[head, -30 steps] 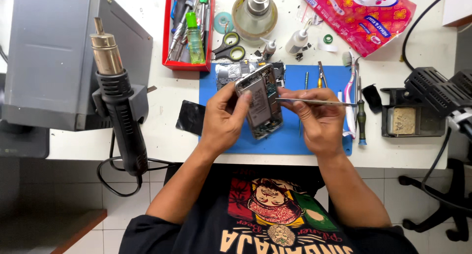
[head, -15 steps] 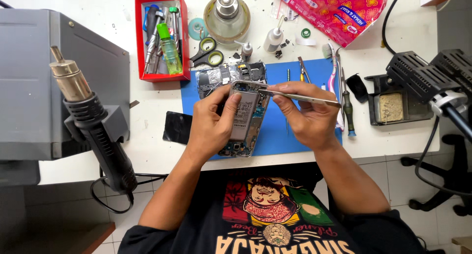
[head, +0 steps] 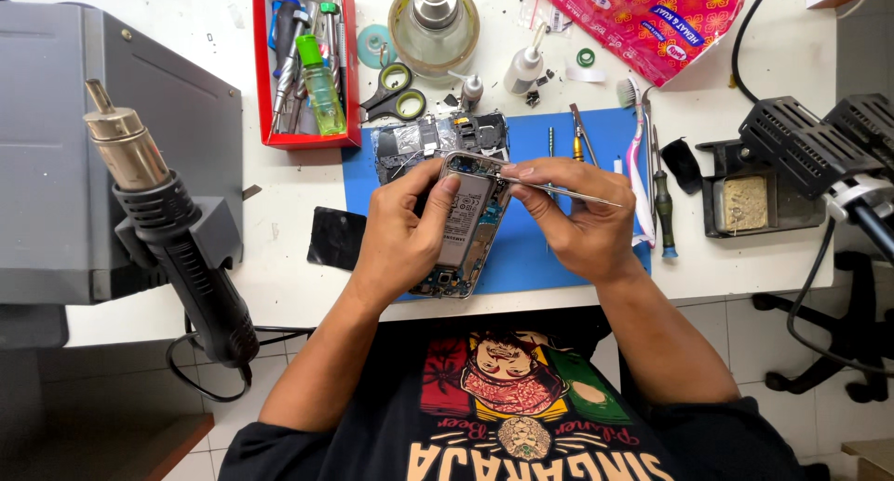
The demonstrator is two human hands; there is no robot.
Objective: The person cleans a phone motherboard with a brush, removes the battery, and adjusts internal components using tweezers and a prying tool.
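The left hand (head: 402,243) is wrapped around an opened smartphone with its back cover off (head: 466,228), holding it over the blue rubber work mat (head: 559,248) at the table's near edge. The right hand (head: 570,222) pinches slim metal tweezers (head: 559,190), their tips at the phone's upper edge. Just behind lies a detached silver phone frame (head: 438,138), and a red plastic tool tray (head: 305,67) sits further back.

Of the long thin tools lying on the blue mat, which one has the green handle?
The screwdriver at the mat's right edge, just right of the pink-and-white toothbrush; the others are bare metal or yellow-handled.
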